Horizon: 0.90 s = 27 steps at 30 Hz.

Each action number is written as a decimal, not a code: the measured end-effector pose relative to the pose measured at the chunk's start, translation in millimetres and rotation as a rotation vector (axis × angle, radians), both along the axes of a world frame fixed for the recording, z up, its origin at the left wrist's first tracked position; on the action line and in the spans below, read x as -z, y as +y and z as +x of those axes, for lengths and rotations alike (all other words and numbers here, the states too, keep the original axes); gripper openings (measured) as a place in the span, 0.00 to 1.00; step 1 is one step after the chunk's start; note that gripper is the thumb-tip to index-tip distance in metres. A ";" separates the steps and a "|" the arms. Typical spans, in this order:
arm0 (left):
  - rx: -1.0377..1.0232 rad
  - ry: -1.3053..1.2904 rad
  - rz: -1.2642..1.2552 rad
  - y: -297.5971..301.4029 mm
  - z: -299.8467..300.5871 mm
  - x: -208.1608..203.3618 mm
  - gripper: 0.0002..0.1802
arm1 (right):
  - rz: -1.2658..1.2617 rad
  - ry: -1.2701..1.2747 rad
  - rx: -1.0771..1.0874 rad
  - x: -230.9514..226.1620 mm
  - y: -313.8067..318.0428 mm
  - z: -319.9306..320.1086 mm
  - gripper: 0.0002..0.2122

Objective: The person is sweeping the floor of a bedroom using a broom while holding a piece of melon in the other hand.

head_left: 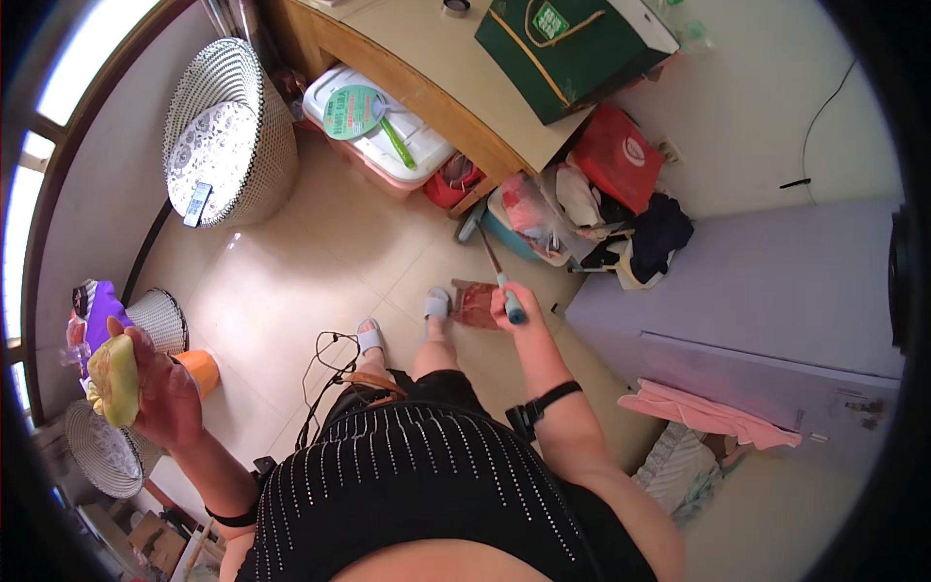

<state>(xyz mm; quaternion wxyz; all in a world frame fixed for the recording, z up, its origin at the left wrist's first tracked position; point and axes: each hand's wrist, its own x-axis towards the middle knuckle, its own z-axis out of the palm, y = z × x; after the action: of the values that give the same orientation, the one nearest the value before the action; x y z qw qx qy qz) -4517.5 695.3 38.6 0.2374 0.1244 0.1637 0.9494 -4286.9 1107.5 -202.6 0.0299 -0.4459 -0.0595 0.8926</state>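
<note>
Left hand [167,393]: I see its fingers bent around a yellow-green pad [118,380], held up and well out to the side, probably to keep it clear of the body; pressure I cannot tell. Right hand [515,307]: fingers wrapped around the teal grip of a pole [493,254], near its end, presumably for reach. The pole slants toward the floor beside a blue bin [512,231].

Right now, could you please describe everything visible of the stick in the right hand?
The stick has a thin reddish-brown shaft and thicker pale-teal grip, darker at its end; its material is unclear. The right hand grasps the grip. The stick slants forward, its far end near the blue tub; that end's shape is hard to tell.
</note>
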 end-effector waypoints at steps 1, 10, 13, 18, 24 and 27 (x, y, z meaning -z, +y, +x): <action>-0.013 -0.024 -0.013 10.5 -0.2 -0.6 0.44 | 0.031 -0.009 0.032 8.6 8.4 -11.3 0.08; 0.005 0.057 0.023 124.0 30.2 -2.7 0.37 | 0.248 -0.339 -0.309 -0.2 124.6 -120.6 0.09; -0.072 0.055 -0.024 134.0 47.7 -8.2 0.38 | 0.501 -0.500 -0.820 -11.4 172.6 -155.8 0.08; -0.293 0.015 -0.114 120.7 92.8 -13.5 0.40 | 0.525 -0.569 -1.426 -1.8 210.7 -172.7 0.03; -0.504 -0.006 -0.161 96.1 134.7 -13.7 0.43 | 0.398 -0.404 -1.392 11.4 199.9 -157.0 0.06; -0.506 -0.007 -0.144 85.5 137.9 -9.6 0.42 | 0.398 -0.457 -1.372 1.5 182.3 -154.4 0.07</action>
<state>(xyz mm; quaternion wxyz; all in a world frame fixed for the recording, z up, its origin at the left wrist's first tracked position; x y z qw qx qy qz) -4379.6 780.8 48.2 0.0014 0.0589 0.2556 0.9650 -4441.4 1289.8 -204.1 -0.4664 -0.4689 -0.4893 0.5685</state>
